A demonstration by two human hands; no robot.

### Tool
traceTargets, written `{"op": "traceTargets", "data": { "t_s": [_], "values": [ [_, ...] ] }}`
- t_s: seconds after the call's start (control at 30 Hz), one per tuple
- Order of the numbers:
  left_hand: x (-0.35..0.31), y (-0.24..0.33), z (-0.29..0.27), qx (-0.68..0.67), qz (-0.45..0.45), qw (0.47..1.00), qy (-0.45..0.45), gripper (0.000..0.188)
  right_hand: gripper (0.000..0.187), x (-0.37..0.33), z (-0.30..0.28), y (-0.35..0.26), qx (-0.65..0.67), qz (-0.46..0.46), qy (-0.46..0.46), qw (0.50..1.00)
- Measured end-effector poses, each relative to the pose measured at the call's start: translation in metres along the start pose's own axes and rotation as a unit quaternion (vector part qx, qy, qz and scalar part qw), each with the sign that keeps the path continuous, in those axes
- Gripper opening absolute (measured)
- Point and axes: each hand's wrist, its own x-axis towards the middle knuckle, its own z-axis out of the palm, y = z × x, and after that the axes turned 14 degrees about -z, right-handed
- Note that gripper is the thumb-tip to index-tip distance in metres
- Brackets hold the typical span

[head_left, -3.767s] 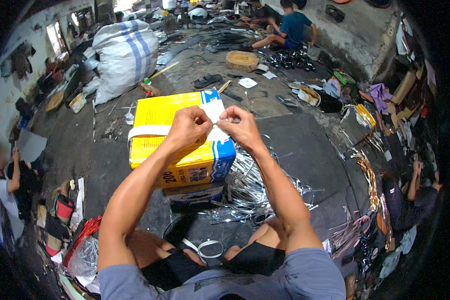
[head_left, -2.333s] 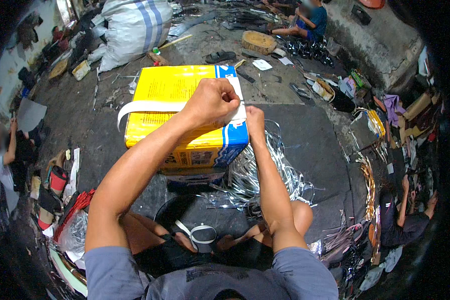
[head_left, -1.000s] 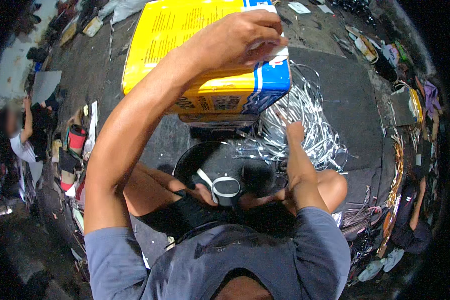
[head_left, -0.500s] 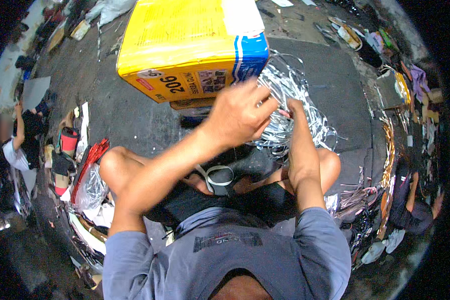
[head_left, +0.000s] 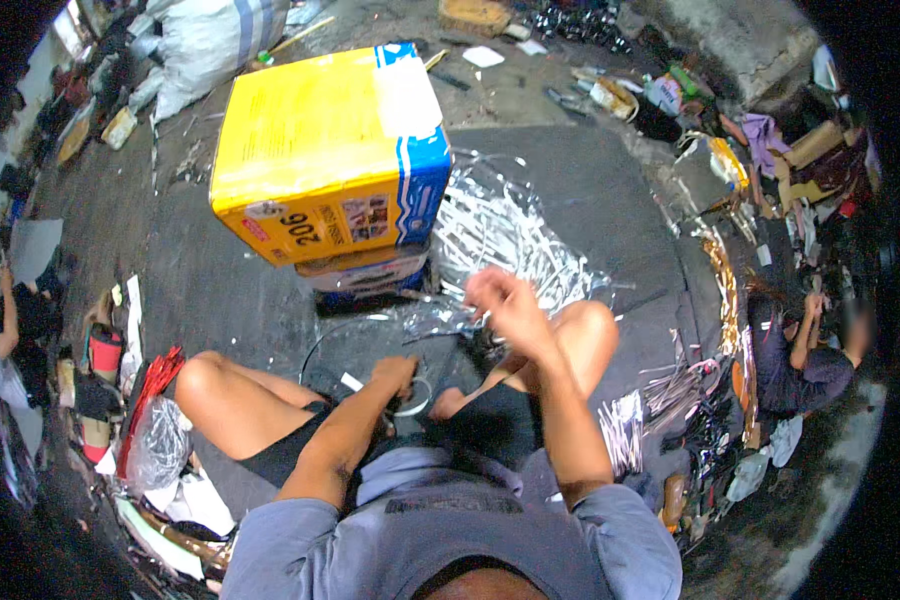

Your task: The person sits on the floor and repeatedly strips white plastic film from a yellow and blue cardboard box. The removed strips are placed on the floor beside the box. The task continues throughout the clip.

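Note:
My left hand is low between my knees, its fingers closed on a white strip. One pale end of the white strip shows to the left of the hand, and a curled loop lies to its right. Over my right shin, my right hand is raised, its fingers smeared by motion; whether it holds anything is unclear. Beyond it spreads a tangled heap of shiny silver-white strips. Left of the heap stands a yellow and blue box, resting on another low package.
Red strips and a clear plastic bag lie beside my left knee. At right are bundled pale strips and gold strips. A white sack stands at the back left. Two people sit at the far sides.
My left hand has dropped from beside the box to the white strip between my knees. My right hand has lifted off the heap toward me. The whole view has shifted, so the box appears lower.

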Motion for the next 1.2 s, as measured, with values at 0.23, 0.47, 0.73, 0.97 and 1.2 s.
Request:
{"op": "traceTargets", "data": {
  "t_s": [0.23,0.47,0.73,0.97,1.2],
  "values": [
    [-0.011,0.009,-0.017,-0.049,0.029,0.997,-0.049,0.040,0.033,-0.053,0.039,0.019,-0.021,-0.008,-0.072,0.997],
    [-0.127,0.048,-0.185,-0.319,0.381,0.863,0.093,0.029,0.051,-0.019,0.019,-0.004,0.021,-0.119,-0.145,0.982],
    [-0.263,-0.052,-0.339,-0.423,0.311,0.846,0.087,0.041,0.032,0.027,0.002,-0.081,0.177,0.012,-0.370,0.912],
    [-0.292,-0.148,-0.392,-0.386,0.233,0.848,0.278,0.013,0.028,0.094,-0.036,-0.141,0.017,-0.215,-0.216,0.952],
    [-0.245,-0.243,-0.457,-0.353,0.016,0.886,0.301,0.010,0.025,0.170,-0.041,-0.166,-0.091,-0.163,-0.191,0.964]
  ]
}}
